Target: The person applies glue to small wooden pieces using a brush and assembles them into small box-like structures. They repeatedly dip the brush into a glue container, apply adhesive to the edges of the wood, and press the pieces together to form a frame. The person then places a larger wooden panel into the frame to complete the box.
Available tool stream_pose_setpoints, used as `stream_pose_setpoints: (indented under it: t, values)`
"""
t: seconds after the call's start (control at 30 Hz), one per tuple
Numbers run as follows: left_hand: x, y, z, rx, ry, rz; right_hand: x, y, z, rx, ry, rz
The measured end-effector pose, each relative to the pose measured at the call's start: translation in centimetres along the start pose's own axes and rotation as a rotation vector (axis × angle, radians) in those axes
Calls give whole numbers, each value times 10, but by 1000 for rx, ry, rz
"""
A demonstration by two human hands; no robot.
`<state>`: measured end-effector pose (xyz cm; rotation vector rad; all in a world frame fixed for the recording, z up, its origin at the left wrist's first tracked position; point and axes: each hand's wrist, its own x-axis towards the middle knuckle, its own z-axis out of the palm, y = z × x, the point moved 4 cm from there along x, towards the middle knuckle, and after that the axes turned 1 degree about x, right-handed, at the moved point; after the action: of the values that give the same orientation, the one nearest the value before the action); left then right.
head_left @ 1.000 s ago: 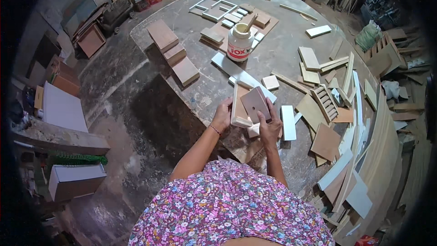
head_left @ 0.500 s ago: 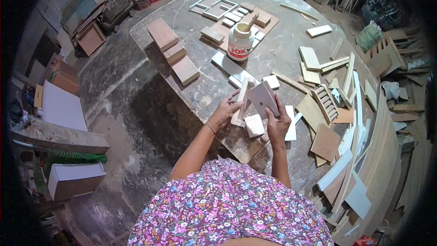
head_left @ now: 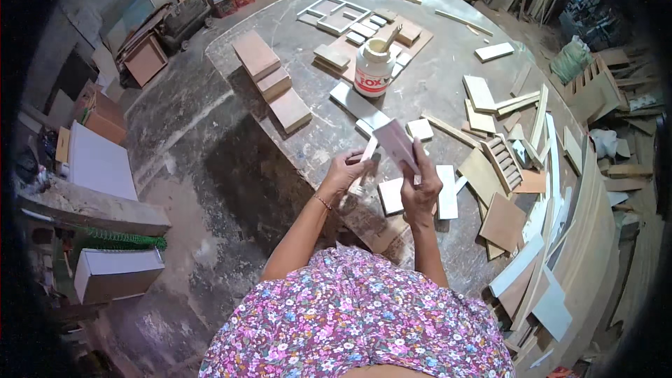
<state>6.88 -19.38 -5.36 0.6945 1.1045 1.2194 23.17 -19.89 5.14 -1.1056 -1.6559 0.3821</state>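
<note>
My left hand (head_left: 343,171) is closed around a narrow pale wooden frame piece (head_left: 369,150), its end pointing away from me. My right hand (head_left: 421,185) grips a flat pinkish-brown rectangular board (head_left: 396,141), held tilted close to the frame piece. I cannot tell whether the two touch. Below them on the table lies a white block (head_left: 390,197), partly behind my right hand. Just right of that hand is a white rectangular piece (head_left: 447,192). A small white square block (head_left: 420,129) sits beyond the board.
A wide worn table (head_left: 329,150) carries an open white glue jar (head_left: 374,70) with a brush in it. Three brown wooden blocks (head_left: 289,110) line its left edge. Wood offcuts (head_left: 502,217) pile up on the right. A thin white frame (head_left: 333,12) lies farther back.
The pinkish-brown board has turned more edge-on in my right hand. My left hand has tilted the frame piece and drawn it slightly left. The whole view has shifted a little.
</note>
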Motion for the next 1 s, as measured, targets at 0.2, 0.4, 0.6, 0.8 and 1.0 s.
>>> stream_pose_setpoints:
  t: [0.2,0.4,0.6,0.8,1.0]
  values:
    - [-8,5,-5,25,11,-7,-10,19,23,-62,-187,21]
    - [-2,-17,-30,82,219,59,-8,4,37,26,-153,-49]
    - [4,-23,-42,249,344,134,-14,6,60,-58,-344,75]
    - [5,-30,-58,349,450,199,-22,19,62,1,-219,87]
    - [-2,-28,-64,469,565,170,-32,36,57,-127,-144,149]
